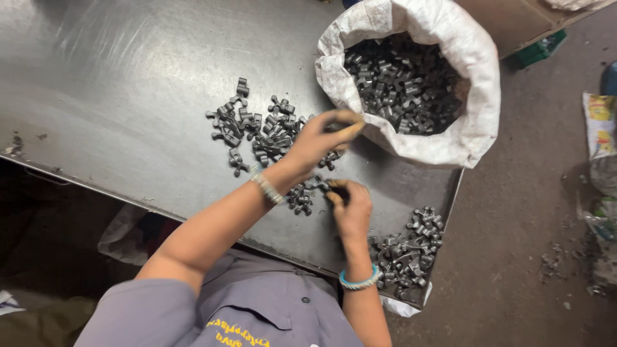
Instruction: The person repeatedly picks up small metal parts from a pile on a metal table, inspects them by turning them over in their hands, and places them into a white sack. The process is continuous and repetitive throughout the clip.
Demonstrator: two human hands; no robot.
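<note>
My left hand (319, 138), with a silver bracelet on its wrist, reaches over a loose pile of small dark forged metal parts (257, 132) on the steel table (128, 77). Its fingers are pinched on one metal part at the pile's right edge, close to the sack. Nearer to me, my right hand (351, 207), with a blue bangle, is closed around another dark part. A few parts (301, 198) lie between the two hands. To the right of my right wrist, a second heap of the same parts (411, 250) sits at the table's corner.
A white woven sack (472, 77) with its rim rolled down stands at the table's far right, full of the same metal parts. Beyond the table's right edge is a dirty concrete floor (527, 212) with scraps and packaging (601, 128). A green crate (540, 48) sits at the top right.
</note>
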